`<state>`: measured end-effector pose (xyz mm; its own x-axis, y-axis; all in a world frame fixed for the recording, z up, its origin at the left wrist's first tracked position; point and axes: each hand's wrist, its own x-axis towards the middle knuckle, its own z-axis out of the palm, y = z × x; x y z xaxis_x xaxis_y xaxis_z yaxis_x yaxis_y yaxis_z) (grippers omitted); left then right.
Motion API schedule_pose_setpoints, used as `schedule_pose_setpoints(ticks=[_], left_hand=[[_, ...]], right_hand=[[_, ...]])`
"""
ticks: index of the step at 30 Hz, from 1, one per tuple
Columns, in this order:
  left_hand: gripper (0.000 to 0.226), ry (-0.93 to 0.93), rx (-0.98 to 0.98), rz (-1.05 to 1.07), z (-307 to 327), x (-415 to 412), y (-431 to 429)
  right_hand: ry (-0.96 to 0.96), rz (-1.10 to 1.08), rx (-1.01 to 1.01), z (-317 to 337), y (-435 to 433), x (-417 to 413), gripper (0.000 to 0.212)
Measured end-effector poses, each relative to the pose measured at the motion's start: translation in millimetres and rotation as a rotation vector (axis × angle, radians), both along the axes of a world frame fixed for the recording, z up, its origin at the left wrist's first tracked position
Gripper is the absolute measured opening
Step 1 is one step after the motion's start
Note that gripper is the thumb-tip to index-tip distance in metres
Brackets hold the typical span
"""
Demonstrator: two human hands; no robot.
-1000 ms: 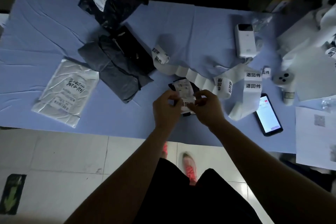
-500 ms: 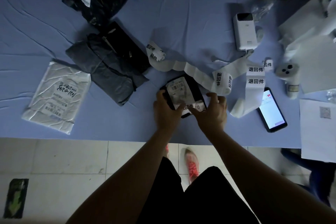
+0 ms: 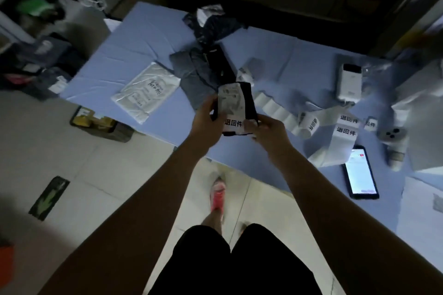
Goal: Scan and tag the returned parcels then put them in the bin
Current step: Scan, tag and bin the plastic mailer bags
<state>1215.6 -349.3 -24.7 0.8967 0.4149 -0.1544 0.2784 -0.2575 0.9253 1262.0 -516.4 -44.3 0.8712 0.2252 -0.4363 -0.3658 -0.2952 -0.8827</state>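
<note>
One small black parcel [image 3: 249, 100] is held up between both hands, just over the near edge of the blue surface [image 3: 134, 38]. The left hand [image 3: 206, 118] has its grip curled round the parcel's left side, and the right hand [image 3: 266, 130] pinches its lower right corner. A white return tag [image 3: 233, 123] already sits on it, so tagging looks done; binning is left. A white parcel [image 3: 146, 90], a grey parcel [image 3: 189, 74] and a crumpled black parcel [image 3: 212, 25] lie on the surface, apparently untagged. No bin can be picked out.
</note>
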Motion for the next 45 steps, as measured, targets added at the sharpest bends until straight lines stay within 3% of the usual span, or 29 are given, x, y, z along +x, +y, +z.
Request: schedule_pose_setpoints(ticks=[6, 12, 20, 24, 27, 30, 34, 45], left_hand=[[0.033, -0.211, -0.007, 0.136, 78.7, -71.5, 73.0], [0.038, -0.293, -0.062, 0.274, 106.6, -143.6, 169.0], [0.067, -0.278, -0.02, 0.455, 99.1, -257.3, 328.5], [0.069, -0.214, 0.048, 0.413, 77.7, -311.7, 407.4], [0.07, -0.168, -0.032, 0.4, 59.8, -330.8, 458.5], [0.068, -0.124, -0.051, 0.414, 41.5, -327.9, 500.8], [0.064, -0.017, -0.004, 0.405, 2.4, -294.5, 578.0], [0.076, 0.296, 0.045, 0.203, -148.1, -123.2, 815.2]], right_hand=[[-0.145, 0.187, 0.217, 69.9, 77.8, -29.4, 0.006], [-0.201, 0.246, 0.288, 110.3, 190.1, -81.4, 0.012], [-0.276, 0.355, 0.209, 102.4, 367.9, -179.6, 0.018], [-0.28, 0.398, 0.157, 79.6, 449.0, -229.8, 0.017], [-0.23, 0.416, 0.108, 60.8, 502.6, -247.6, 0.009], [-0.202, 0.433, 0.063, 45.8, 547.0, -242.9, 0.007], [-0.145, 0.447, 0.028, 12.4, 625.3, -210.8, 0.03], [-0.116, 0.396, -0.185, -150.3, 852.0, -68.2, 0.036]])
